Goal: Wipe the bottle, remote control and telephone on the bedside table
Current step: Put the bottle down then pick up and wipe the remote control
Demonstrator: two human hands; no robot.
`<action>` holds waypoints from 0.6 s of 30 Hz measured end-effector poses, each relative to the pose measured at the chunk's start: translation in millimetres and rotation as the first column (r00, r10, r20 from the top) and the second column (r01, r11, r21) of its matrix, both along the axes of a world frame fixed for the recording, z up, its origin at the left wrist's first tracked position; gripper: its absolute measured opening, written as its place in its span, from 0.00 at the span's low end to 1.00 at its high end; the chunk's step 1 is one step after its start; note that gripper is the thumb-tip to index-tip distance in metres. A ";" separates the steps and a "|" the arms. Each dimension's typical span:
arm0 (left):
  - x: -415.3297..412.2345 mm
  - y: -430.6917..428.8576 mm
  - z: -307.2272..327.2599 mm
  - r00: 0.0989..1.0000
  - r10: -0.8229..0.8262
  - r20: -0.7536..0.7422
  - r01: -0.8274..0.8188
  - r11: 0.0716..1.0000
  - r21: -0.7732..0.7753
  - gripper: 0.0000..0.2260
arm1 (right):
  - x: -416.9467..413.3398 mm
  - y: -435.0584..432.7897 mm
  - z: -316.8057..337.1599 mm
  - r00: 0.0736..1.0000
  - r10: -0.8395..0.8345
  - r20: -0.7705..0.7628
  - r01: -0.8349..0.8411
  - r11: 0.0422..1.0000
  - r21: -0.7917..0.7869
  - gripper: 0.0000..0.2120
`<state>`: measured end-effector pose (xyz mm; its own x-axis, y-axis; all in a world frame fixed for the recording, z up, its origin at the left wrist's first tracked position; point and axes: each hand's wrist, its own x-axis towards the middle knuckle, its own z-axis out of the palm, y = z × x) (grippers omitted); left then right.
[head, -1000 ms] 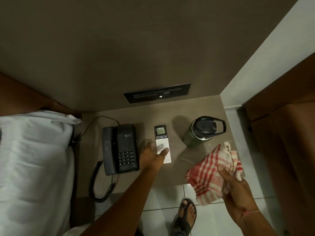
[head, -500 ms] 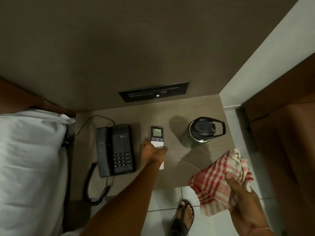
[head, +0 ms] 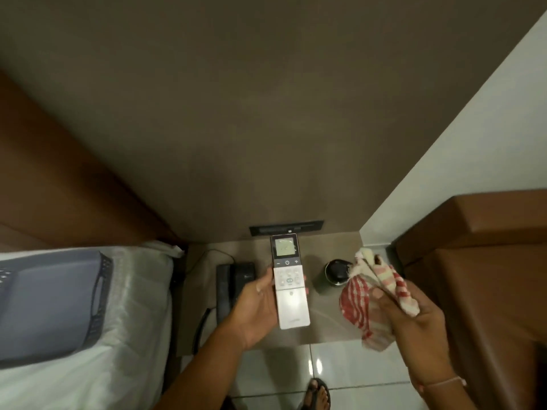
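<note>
My left hand [head: 257, 309] holds the white remote control [head: 288, 284] lifted above the bedside table [head: 322, 324], screen end pointing away from me. My right hand [head: 414, 315] grips a bunched red-and-white checked cloth [head: 370, 300] just right of the remote, apart from it. The black telephone [head: 233, 279] lies on the table's left side, partly hidden by my left hand, its coiled cord hanging off the front. The dark bottle [head: 336, 273] with a black lid stands at the table's right, partly behind the cloth.
A bed with white sheets [head: 133, 306] and a grey-blue basket [head: 50, 303] lies on the left. A brown padded piece of furniture [head: 479, 261] stands on the right. A dark socket panel [head: 287, 227] sits in the wall behind the table. My sandalled foot [head: 316, 395] is on the tiled floor.
My left hand has picked the remote control up off the table and raised it. My right hand has brought the cloth up and closer. The view has pulled back and tilted up.
</note>
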<state>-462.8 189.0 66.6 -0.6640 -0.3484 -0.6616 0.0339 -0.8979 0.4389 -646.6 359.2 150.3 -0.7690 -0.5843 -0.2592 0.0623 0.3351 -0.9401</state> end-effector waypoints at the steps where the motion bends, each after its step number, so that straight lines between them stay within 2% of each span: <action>1: 2.7 3.7 21.6 1.000 -0.003 -0.028 0.002 1.000 -0.005 0.23 | 5.6 -5.0 22.7 0.996 0.042 -0.082 -0.045 0.999 -0.027 0.07; 2: 5.5 6.6 40.6 0.998 -0.017 -0.060 0.016 1.000 -0.016 0.23 | 13.0 -12.0 46.7 0.984 0.074 -0.164 -0.086 0.994 -0.071 0.06; 4: 9.8 12.7 73.6 0.992 -0.048 -0.113 0.046 0.999 -0.025 0.22 | 25.8 -26.4 87.1 0.919 0.109 -0.380 -0.167 0.978 -0.124 0.23; 6: 15.4 18.8 101.4 0.985 -0.071 -0.155 0.067 0.997 -0.031 0.24 | 39.0 -41.0 118.6 0.767 0.151 -0.624 -0.252 0.965 -0.076 0.25; 8: 19.0 22.9 120.0 0.974 -0.088 -0.208 0.077 0.995 -0.059 0.29 | 50.1 -57.7 139.6 0.586 0.239 -0.774 -0.328 0.944 0.043 0.25; 10: 23.1 26.1 134.3 0.966 -0.104 -0.238 0.085 0.993 -0.087 0.29 | 57.6 -71.3 150.5 0.406 0.346 -0.846 -0.357 0.912 0.202 0.22; 12: 27.0 28.9 143.8 0.966 -0.099 -0.238 0.076 0.992 -0.103 0.25 | 65.1 -77.8 151.3 0.269 0.447 -0.853 -0.355 0.869 0.344 0.25; 14: 31.0 28.6 145.8 0.971 -0.067 -0.229 0.042 0.993 -0.113 0.25 | 74.0 -77.0 148.8 0.212 0.509 -0.834 -0.361 0.834 0.417 0.28; 16: 34.7 28.2 148.0 0.974 -0.033 -0.225 0.008 0.994 -0.112 0.26 | 82.5 -70.4 147.5 0.196 0.492 -0.848 -0.378 0.836 0.398 0.29; 18: 37.7 28.2 151.8 0.969 0.017 -0.247 -0.036 0.997 -0.071 0.23 | 94.6 -61.0 144.9 0.179 0.508 -0.843 -0.406 0.818 0.406 0.30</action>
<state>-425.1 217.1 218.4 -0.7928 -0.4101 -0.4509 0.1725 -0.8605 0.4794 -551.9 298.2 295.2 -0.1323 -0.9384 0.3192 -0.9674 0.0521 -0.2478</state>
